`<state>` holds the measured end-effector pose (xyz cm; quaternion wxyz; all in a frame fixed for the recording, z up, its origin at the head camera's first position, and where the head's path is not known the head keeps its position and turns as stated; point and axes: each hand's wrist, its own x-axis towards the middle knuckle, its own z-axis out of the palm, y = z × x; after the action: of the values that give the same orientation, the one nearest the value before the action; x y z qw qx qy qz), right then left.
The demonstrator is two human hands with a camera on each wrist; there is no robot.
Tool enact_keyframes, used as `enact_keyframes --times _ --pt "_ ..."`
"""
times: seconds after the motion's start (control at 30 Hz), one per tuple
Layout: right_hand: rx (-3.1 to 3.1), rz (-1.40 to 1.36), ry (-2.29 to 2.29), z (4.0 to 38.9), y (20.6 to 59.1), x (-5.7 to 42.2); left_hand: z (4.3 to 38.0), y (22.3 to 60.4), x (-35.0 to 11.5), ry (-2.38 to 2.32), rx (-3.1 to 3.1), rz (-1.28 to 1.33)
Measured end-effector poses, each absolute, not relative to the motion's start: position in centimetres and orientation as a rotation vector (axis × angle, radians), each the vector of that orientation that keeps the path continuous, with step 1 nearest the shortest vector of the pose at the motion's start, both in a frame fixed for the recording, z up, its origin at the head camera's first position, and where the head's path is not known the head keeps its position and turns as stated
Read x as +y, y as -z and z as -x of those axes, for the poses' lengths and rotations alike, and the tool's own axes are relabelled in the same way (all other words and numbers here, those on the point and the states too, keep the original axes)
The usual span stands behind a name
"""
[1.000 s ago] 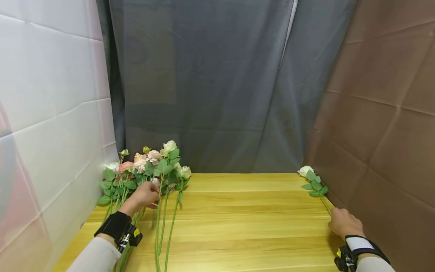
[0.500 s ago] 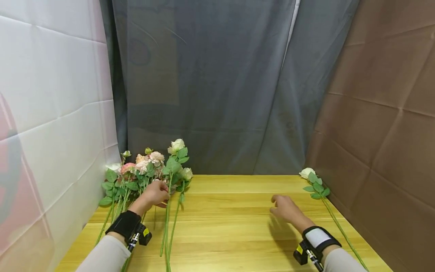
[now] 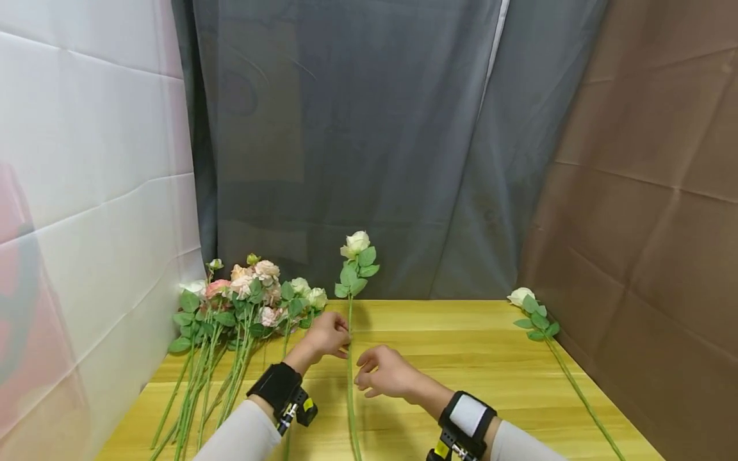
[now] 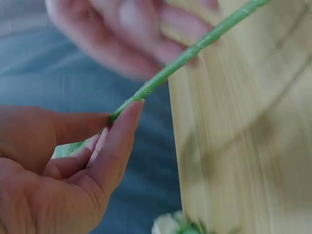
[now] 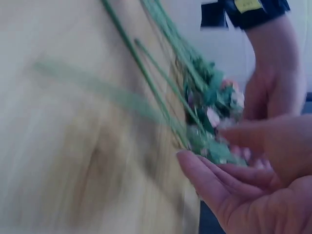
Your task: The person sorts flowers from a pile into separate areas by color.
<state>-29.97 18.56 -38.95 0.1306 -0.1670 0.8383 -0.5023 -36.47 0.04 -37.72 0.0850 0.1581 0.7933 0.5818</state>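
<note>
A stem (image 5: pixel 100 87) is blurred in the right wrist view, probably the held one.

High head view angled forward-down, wrist close-ups

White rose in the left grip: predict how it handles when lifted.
Its stem is probably fairly stiff, running nearly straight past the left grip. The rose seems light, since a pinch holds it. Being slim, the stem might twist in that grip.

Table (image 3: pixel 473 346) as clock: flower pile (image 3: pixel 225 318) at 10 o'clock, lone rose (image 3: pixel 538 320) at 2, held rose (image 3: pixel 349 275) central between left hand (image 3: pixel 327 334) and right hand (image 3: pixel 385 371); curtain (image 3: pixel 369 141) behind, 12.
</note>
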Motion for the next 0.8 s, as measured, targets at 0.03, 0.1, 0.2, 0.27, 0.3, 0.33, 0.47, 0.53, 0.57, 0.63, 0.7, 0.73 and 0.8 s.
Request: enact_keyframes --times 0.03,0.1,0.2,0.27,0.3,0.33,0.47,0.53,0.57,0.63,0.7,0.73,0.8 --pt "2.435 0.476 1.478 29.8 38.9 18.2 36.2 37.7 0.6 -1.746 2.352 -0.493" --pt "2.469 0.467 1.501 29.6 39.0 17.9 35.8 37.6 1.5 -1.766 2.338 -0.522" --pt "2.544 0.475 1.5 29.5 39.3 17.8 35.5 37.6 2.1 -1.786 2.355 -0.53" --pt "2.557 0.477 1.504 29.5 39.4 17.8 35.3 37.6 2.1 -1.801 2.357 -0.526" --pt "2.559 0.477 1.504 29.5 39.4 17.8 35.3 37.6 2.1 -1.808 2.357 -0.525" --pt "2.557 0.477 1.51 29.5 39.4 17.9 35.3 37.6 2.1 -1.811 2.359 -0.531" --pt "2.557 0.485 1.516 29.7 39.5 18.1 35.4 37.6 2.0 -1.82 2.358 -0.547" --pt "2.559 0.492 1.516 29.8 39.5 18.2 35.5 37.6 1.9 -1.814 2.362 -0.566" --pt "2.563 0.491 1.511 29.8 39.5 18.2 35.5 37.6 1.8 -1.809 2.364 -0.573" --pt "2.571 0.488 1.508 29.8 39.5 18.4 35.7 37.8 1.5 -1.784 2.39 -0.591" --pt "2.586 0.487 1.513 29.9 39.6 18.8 35.8 38.0 0.8 -1.746 2.434 -0.602" --pt "2.598 0.488 1.51 29.9 39.7 19.2 35.9 38.1 0.4 -1.723 2.458 -0.597" --pt "2.624 0.49 1.503 29.8 39.8 20.1 36.0 38.2 -0.7 -1.672 2.517 -0.571"
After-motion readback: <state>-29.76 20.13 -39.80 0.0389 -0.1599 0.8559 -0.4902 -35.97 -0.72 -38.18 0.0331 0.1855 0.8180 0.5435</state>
